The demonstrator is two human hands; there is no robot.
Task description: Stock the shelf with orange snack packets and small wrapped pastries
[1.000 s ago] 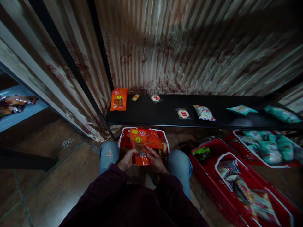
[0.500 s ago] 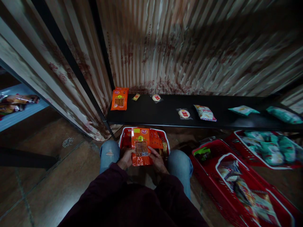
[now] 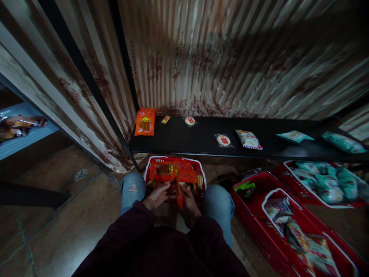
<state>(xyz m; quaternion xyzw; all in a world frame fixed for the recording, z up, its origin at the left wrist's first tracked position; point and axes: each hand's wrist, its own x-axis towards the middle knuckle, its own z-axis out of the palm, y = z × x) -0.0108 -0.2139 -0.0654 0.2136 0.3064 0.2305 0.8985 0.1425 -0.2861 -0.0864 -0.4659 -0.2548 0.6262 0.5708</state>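
I crouch over a red basket (image 3: pixel 150 164) between my knees, filled with orange snack packets (image 3: pixel 180 172). My left hand (image 3: pixel 158 195) and right hand (image 3: pixel 188 197) meet at the basket's near edge. Between them stands an orange packet (image 3: pixel 178 192), turned edge-on. The right hand's fingers curl around it. The left hand's fingers lie against it from the left. One packet of the same kind (image 3: pixel 145 122) lies at the left end of the black shelf (image 3: pixel 201 140).
Along the shelf lie small round snacks (image 3: pixel 223 140), a white bag (image 3: pixel 248 139) and green bags (image 3: pixel 294 135). Two more red baskets (image 3: pixel 255 215) with packets sit on the floor to the right. A corrugated wall stands behind; a black post (image 3: pixel 95 92) runs at left.
The orange packet, held flat and facing up between both hands, has dropped lower and turned edge-on. Another packet now lies flat on top of the basket's pile.
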